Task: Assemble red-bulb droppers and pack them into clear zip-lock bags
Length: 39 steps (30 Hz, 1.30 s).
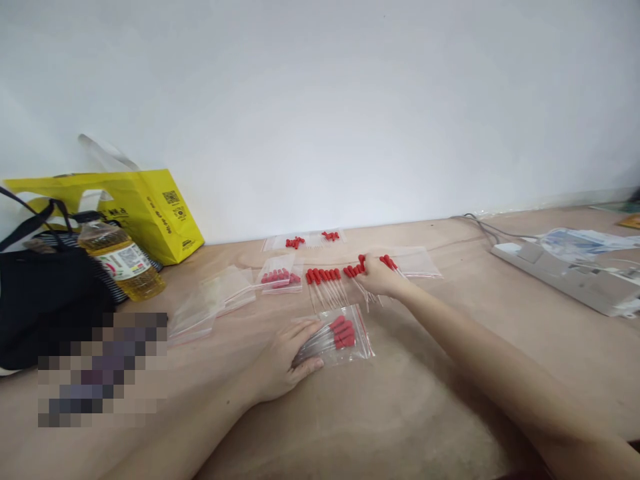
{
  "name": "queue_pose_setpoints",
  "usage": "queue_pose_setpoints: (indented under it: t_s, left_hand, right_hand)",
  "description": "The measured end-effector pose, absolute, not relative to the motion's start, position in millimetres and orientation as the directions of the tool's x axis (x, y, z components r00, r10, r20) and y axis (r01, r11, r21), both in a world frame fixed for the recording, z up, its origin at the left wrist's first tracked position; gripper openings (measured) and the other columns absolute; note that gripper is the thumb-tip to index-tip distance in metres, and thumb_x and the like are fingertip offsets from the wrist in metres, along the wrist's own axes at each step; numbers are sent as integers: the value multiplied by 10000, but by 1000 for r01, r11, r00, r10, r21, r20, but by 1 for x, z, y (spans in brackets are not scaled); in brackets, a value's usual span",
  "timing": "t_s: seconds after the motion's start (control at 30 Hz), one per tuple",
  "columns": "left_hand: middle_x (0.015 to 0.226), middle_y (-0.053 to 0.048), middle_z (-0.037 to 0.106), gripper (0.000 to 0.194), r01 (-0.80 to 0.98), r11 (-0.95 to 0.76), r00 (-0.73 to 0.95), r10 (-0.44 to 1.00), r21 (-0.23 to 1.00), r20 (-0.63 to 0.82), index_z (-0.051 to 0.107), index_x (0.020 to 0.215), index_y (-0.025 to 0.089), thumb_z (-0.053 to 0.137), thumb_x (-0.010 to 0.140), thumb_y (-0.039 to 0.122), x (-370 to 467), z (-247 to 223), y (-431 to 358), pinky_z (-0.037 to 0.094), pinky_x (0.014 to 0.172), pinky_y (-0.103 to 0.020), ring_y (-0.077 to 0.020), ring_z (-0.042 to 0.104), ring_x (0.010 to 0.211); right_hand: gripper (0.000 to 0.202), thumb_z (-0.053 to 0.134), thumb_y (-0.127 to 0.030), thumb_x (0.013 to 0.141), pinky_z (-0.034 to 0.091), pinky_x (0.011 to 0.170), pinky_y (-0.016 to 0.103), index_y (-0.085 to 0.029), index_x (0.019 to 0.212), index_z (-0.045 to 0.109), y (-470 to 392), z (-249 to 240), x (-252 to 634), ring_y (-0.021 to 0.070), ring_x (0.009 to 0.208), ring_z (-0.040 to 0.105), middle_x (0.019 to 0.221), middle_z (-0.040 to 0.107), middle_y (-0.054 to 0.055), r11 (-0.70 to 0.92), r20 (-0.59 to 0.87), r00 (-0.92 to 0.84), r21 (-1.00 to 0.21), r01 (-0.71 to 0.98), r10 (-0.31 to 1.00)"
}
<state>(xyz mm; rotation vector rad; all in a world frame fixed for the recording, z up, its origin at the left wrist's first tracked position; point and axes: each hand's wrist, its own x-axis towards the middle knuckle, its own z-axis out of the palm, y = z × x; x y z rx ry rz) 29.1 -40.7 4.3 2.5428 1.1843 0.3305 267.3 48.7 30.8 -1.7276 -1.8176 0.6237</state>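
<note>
My left hand (293, 353) is closed on the left end of a clear zip bag (360, 343), which holds several red-tipped sticks (343, 332) with their red ends to the right. Further forward, my right hand (377, 275) has its fingers pinched at a red tip in a row of loose red-tipped sticks (353, 271). More such sticks (324, 275) lie side by side to its left, and a few (387, 261) to its right. A filled bag (281, 277) rests left of the rows.
Flat clear bags (207, 300) lie at the left, another (420, 261) at the right. Two red-tipped bundles (295, 243) are near the wall. A yellow bag (170, 213), oil bottle (125, 260) and black bag (50, 300) stand left; a power strip (560, 277) lies right.
</note>
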Motion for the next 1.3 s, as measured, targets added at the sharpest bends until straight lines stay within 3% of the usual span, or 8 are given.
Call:
queue_pose_setpoints:
  t_s: [0.07, 0.17, 0.27, 0.4, 0.57, 0.87, 1.13, 1.3]
  left_hand:
    - [1321, -72, 401, 534, 701, -610, 631, 772, 370, 76, 316, 1290, 216, 435, 815, 430, 29, 3, -40, 314, 994, -432, -235, 368, 1199]
    - [1313, -61, 411, 526, 697, -616, 627, 772, 366, 105, 312, 1290, 239, 434, 817, 431, 28, 2, -39, 326, 984, -429, -232, 380, 1189]
    - [1299, -62, 427, 516, 695, -623, 626, 770, 360, 124, 331, 1278, 234, 439, 814, 432, 29, 1, -38, 334, 980, -416, -228, 395, 1177]
    - [1291, -64, 436, 519, 708, -614, 616, 779, 348, 121, 342, 1270, 222, 437, 811, 445, 30, 1, -38, 332, 983, -406, -220, 397, 1175]
    - [1315, -39, 415, 452, 709, -600, 620, 781, 370, 79, 313, 1290, 238, 351, 859, 365, 26, 4, -38, 322, 992, -406, -204, 388, 1189]
    - [1326, -60, 400, 531, 706, -619, 641, 765, 346, 61, 317, 1294, 225, 440, 808, 401, 26, 8, -40, 328, 987, -419, -234, 379, 1199]
    - [1336, -58, 386, 544, 703, -625, 640, 764, 338, 81, 296, 1303, 231, 447, 806, 392, 27, 7, -40, 317, 996, -421, -228, 370, 1205]
    - [1352, -52, 361, 530, 709, -623, 641, 765, 330, 67, 316, 1292, 238, 456, 796, 361, 30, 10, -42, 300, 1004, -427, -232, 337, 1226]
  right_hand:
    - [261, 460, -184, 718, 393, 420, 224, -143, 963, 381, 37, 25, 284, 135, 451, 522, 511, 484, -35, 33, 22, -25, -760, 649, 999]
    - [466, 416, -129, 685, 373, 375, 203, -163, 1119, 250, 17, 12, 297, 109, 377, 466, 479, 437, -94, 17, 29, 41, -962, 271, 999]
    - [571, 426, -127, 650, 380, 370, 200, -177, 1171, 198, 1, 2, 297, 101, 376, 455, 480, 436, -105, 27, 32, 129, -999, 40, 991]
    - [578, 456, -145, 636, 397, 368, 201, -202, 1159, 217, -9, -3, 288, 96, 398, 468, 509, 439, -106, -7, -22, 151, -995, -101, 988]
    - [445, 476, -164, 656, 427, 383, 206, -218, 1054, 283, -17, -8, 280, 93, 418, 515, 551, 469, -94, -84, -102, 79, -975, -208, 992]
    - [260, 596, -162, 641, 509, 551, 237, -193, 822, 412, -29, -11, 285, 107, 556, 605, 634, 576, -30, -203, -160, -153, -923, -328, 975]
    - [239, 707, -219, 605, 502, 711, 251, -152, 755, 534, -26, -14, 294, 123, 695, 630, 683, 621, 6, -262, -154, -336, -916, -305, 929]
    - [273, 725, -262, 595, 482, 593, 199, -129, 778, 573, -29, -18, 289, 75, 581, 590, 647, 617, -7, -161, -96, -441, -980, -113, 892]
